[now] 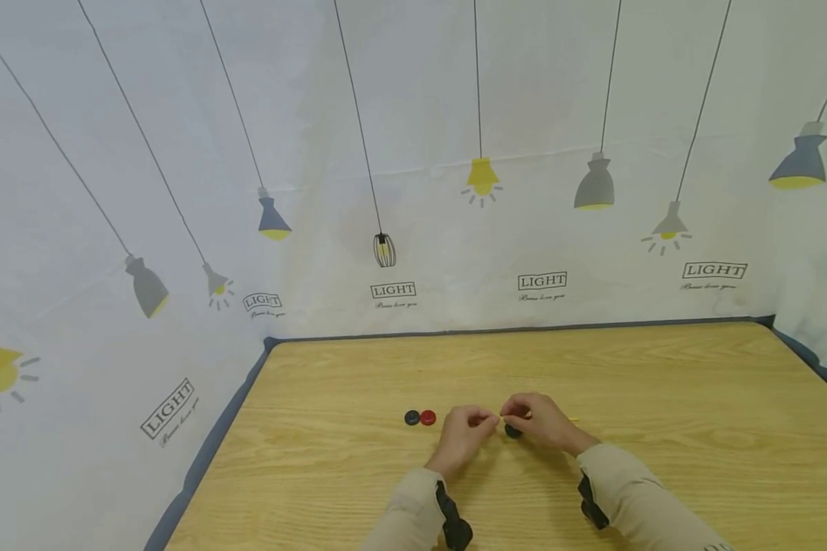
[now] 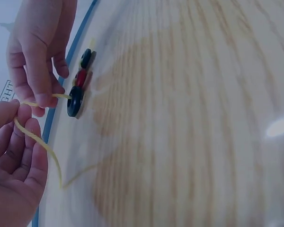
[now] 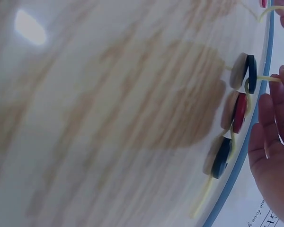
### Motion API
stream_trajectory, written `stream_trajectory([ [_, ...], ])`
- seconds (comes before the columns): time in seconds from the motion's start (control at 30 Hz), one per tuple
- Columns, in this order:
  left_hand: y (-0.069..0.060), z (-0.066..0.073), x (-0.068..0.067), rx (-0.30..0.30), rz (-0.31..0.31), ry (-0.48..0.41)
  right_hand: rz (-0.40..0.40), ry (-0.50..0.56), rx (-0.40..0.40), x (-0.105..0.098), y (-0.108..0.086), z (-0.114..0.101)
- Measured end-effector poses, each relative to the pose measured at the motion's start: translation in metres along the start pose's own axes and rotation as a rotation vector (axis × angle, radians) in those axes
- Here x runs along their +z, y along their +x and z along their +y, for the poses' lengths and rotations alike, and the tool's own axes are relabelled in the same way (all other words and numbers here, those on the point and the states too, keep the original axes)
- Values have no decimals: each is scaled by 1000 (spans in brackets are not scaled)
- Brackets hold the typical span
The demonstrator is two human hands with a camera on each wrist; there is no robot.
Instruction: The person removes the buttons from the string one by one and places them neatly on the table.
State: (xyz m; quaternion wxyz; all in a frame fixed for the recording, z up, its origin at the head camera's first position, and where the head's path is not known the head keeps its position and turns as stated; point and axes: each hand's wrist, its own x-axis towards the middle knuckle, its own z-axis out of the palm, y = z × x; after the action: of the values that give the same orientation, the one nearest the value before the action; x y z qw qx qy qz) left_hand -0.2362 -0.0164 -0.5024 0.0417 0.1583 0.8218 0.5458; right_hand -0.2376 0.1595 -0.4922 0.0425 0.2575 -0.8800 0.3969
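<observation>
A thin yellow cord (image 2: 51, 152) runs between both hands. Pinched at the fingertips of my left hand (image 1: 463, 438), its loose part sags down to the table in the left wrist view. My right hand (image 1: 540, 422) pinches the cord close to a black button (image 3: 252, 74), which stands on edge with the cord through it. Behind that one, a red button (image 3: 239, 112) and another dark button (image 3: 221, 158) are strung on the same cord, tilted against the table. The right hand hides most of this strung row in the head view.
Left of the hands, a dark button (image 1: 412, 418) and a red button (image 1: 428, 418) lie side by side on the wood-grain table (image 1: 317, 467). White cloth (image 1: 448, 306) printed with lamps stands behind and along the sides of the table, whose edge is dark blue.
</observation>
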Motion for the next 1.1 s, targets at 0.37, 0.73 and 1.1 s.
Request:
stream_trajectory([
  [0.37,0,10,-8,-39,-16,-70,-25,-11,42,3,1,8],
  [0.73,-2,3,-19,-36,-42,-22,-18,-8,51,0,1,7],
  [1.1,-2,-4,-8,-22,0,-20,-20,29,-3,0,5,1],
])
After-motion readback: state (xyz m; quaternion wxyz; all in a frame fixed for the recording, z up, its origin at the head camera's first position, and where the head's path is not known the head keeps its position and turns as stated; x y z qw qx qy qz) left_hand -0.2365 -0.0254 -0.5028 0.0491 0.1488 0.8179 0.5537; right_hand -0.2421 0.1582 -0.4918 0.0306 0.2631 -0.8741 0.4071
